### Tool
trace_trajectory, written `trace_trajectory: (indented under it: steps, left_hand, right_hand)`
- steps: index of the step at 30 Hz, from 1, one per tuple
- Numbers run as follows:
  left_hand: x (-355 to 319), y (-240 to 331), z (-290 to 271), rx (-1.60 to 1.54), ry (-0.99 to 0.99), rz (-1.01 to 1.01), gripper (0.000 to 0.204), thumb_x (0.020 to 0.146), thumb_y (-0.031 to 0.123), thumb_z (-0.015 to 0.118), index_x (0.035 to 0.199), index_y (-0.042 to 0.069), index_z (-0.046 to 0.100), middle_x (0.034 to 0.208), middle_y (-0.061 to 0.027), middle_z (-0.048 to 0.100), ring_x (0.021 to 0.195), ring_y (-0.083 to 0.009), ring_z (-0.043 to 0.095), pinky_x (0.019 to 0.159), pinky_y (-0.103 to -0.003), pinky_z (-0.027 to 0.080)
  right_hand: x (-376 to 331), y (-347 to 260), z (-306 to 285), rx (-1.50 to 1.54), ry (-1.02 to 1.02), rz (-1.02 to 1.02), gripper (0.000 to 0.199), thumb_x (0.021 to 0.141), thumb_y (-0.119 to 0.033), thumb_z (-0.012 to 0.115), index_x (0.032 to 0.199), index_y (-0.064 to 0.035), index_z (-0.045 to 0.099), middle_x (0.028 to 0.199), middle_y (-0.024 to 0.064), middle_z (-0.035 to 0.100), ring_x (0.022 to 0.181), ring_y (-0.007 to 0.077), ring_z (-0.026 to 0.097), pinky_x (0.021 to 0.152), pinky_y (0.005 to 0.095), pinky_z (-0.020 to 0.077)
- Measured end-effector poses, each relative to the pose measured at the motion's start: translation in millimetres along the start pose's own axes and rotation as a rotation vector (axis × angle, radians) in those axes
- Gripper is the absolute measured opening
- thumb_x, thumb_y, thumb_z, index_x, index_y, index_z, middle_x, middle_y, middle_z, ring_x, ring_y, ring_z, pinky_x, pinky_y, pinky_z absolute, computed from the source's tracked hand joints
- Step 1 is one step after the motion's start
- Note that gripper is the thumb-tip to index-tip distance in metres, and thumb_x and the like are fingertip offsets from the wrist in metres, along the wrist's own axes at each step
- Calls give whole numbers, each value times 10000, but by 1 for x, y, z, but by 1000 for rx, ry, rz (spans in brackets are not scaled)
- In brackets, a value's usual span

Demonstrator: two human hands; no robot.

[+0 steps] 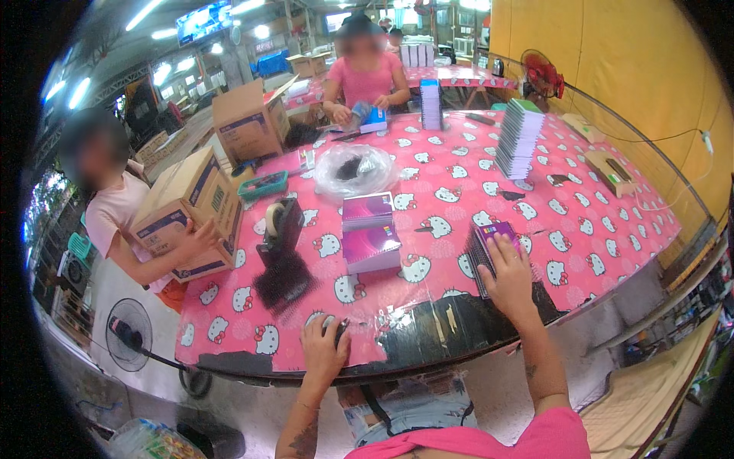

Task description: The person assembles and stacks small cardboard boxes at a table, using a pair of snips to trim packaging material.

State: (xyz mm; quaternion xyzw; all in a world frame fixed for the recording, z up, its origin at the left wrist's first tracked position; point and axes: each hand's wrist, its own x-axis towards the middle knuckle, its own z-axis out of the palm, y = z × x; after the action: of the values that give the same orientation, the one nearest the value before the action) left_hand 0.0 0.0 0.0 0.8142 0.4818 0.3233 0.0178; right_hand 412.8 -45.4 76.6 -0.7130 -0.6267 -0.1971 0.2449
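My right hand [507,275] lies with outstretched fingers on a purple spiral notebook [498,232], whose black coil edge faces left. Near the table's front edge, my left hand [324,349] is curled around a small dark object [342,330]; its kind is mostly hidden by the fingers. Between and beyond my hands stand stacked purple notebooks [371,246], with a second purple stack [367,207] right behind them. A tangled heap of black binding coils [284,284] sits beyond my left hand. Just behind it is a black tape dispenser [280,227].
The table [436,268] has a pink patterned cover, torn at the front. A clear plastic bag [355,170], a green tray [263,186] and tall notebook stacks [520,141] stand farther back. At left, a co-worker's hands touch a carton [187,214]; another person [367,80] sits opposite.
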Motion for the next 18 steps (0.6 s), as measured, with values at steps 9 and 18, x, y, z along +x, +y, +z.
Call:
trace_trajectory:
  steps: [9,18]
  left_hand:
    - [133,47,28,0,241,420,313,868,86,671,1174,21,661,1189,-152,665,1089,-357,645,941,-454,515]
    - [133,48,26,-146,258,467,405,782,22,606,1182,56,657,1098,-145,695,976,-345,666,871,-459,526]
  right_hand:
    - [-9,-4,7,44,152,-3,410,944,-128,578,1342,-32,590,1489,202,489,1390,344,463,1147,536,320]
    - [-69,-75,-3,738,254,-16,560,818,20,685,1355,-52,546,1389,210,516,1289,364,510,1097,467,381]
